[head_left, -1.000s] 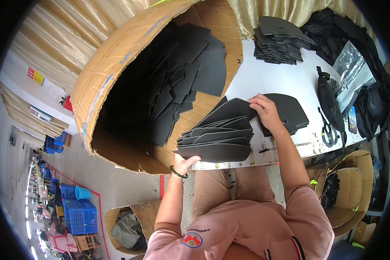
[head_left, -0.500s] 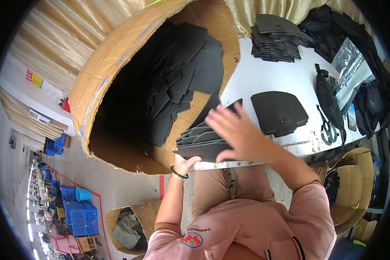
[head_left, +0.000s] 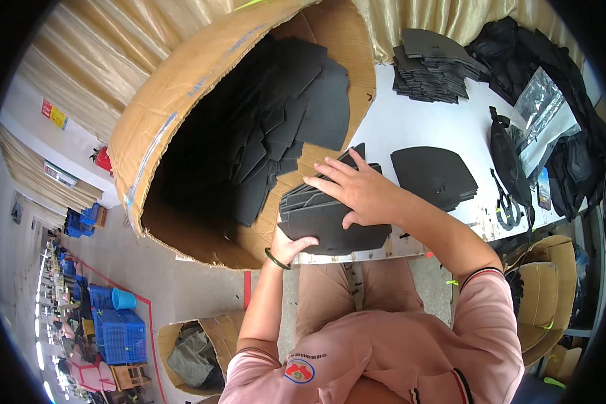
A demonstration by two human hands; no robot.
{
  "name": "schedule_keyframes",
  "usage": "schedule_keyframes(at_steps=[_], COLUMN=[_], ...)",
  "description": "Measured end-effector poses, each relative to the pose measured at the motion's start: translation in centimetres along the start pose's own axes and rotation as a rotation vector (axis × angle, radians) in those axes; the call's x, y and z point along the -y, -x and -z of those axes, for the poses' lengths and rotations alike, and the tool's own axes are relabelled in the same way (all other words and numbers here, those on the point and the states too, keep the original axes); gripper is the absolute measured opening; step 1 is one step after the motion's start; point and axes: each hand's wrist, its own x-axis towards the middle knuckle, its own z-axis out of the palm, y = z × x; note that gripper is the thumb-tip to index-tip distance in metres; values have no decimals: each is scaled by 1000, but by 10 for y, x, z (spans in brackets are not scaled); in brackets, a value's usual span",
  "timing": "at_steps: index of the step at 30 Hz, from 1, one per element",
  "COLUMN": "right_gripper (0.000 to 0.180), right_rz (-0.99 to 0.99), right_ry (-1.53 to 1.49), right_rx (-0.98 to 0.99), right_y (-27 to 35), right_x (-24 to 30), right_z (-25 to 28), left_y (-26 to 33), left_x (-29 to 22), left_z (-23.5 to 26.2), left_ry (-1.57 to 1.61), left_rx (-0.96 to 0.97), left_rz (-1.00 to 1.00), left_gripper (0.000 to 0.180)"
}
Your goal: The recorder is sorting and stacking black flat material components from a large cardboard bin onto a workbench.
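- A person's left hand [head_left: 291,246] grips the near lower edge of a stack of black foam sheets [head_left: 330,215], thumb on top, fingers hidden beneath.
- The right hand [head_left: 357,192] lies flat and open on the stack's top, fingers spread, pressing rather than gripping.
- The stack sits at the white table's [head_left: 411,128] near left corner, partly overhanging the edge beside a large cardboard box [head_left: 182,101] holding more black sheets.
- Likely risk: the fanned, uneven sheets could slide apart and drop off the edge, since only one hand truly holds them.
- A single cut sheet [head_left: 434,176] lies just right of the right hand; a sweeping wrist could nudge it.
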Motion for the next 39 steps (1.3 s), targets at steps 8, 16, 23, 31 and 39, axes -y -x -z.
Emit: schedule_keyframes(at_steps=[8, 16, 23, 31, 39], right_gripper=[83, 51, 10, 9, 15], right_rz=[121, 113, -38, -607, -603], right_ry=[36, -288, -360, -991, -742], right_rx=[-98, -419, -618, -914, -428], right_y=[-5, -18, 4, 53, 78], right_x=[7, 1, -20, -73, -58], right_z=[3, -16, -25, -70, -127], left_y=[3, -7, -2, -4, 8], left_x=[-12, -18, -2, -11, 17], left_z=[-7, -15, -15, -28, -17], left_ry=[44, 58, 89, 108, 126], left_rx=[-32, -68, -97, -143, -125], left_rz=[17, -80, -80, -122, -64], left_gripper=[84, 83, 88, 90, 93])
